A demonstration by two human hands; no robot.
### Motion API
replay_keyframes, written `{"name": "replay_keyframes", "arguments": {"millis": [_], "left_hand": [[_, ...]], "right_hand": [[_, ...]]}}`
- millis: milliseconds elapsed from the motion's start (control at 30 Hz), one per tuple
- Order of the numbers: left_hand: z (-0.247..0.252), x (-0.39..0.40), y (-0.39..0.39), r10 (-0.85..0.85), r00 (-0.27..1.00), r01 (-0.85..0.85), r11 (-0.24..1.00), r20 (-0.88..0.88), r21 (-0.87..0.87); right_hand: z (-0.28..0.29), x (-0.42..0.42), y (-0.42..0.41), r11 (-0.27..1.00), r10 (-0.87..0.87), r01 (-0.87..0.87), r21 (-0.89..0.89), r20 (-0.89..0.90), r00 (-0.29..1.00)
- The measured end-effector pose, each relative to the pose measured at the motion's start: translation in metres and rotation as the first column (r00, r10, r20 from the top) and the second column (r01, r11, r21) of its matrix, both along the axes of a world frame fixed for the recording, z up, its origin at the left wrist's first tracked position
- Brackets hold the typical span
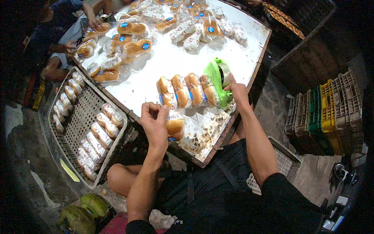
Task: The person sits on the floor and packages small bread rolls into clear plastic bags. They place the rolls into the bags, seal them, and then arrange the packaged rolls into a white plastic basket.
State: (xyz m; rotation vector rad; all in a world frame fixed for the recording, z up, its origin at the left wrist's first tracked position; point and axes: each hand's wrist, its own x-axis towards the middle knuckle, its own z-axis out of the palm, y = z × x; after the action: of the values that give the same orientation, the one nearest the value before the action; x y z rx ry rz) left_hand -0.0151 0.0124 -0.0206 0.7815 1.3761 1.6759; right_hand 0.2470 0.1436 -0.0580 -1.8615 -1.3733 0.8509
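Note:
On the white tabletop [172, 58] several plastic-wrapped bread rolls [179, 93] lie side by side in a row. A green tape dispenser [216, 76] with a clear roll of tape stands against the row's right end. My right hand [238, 90] is at the tape roll, with the thumb raised beside it; its grip is partly hidden. At the row's left end my left hand [155, 120] has thumb and forefinger pinched together, and whatever is between them is too small to tell. Just right of that hand lies another wrapped roll [175, 125].
A plastic crate [124, 128] with wrapped rolls stands left of the table. More wrapped rolls [136, 46] are heaped at the far side, where another person's hand [93, 22] touches some. Stacked crates [327, 108] stand at right; green gas cylinders [93, 204] are at lower left.

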Motion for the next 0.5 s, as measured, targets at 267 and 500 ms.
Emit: {"name": "replay_keyframes", "arguments": {"millis": [267, 500], "left_hand": [[0.003, 0.005, 0.005, -0.002, 1.0, 0.001, 0.998, 0.015, 0.062], [0.002, 0.017, 0.01, -0.029, 0.999, 0.028, 0.998, 0.015, 0.047]], "right_hand": [[0.017, 0.014, 0.005, 0.966, -0.034, -0.102, -0.239, -0.506, 0.862], [0.0, 0.012, 0.016, 0.985, 0.079, -0.084, -0.148, -0.041, 0.996]]}}
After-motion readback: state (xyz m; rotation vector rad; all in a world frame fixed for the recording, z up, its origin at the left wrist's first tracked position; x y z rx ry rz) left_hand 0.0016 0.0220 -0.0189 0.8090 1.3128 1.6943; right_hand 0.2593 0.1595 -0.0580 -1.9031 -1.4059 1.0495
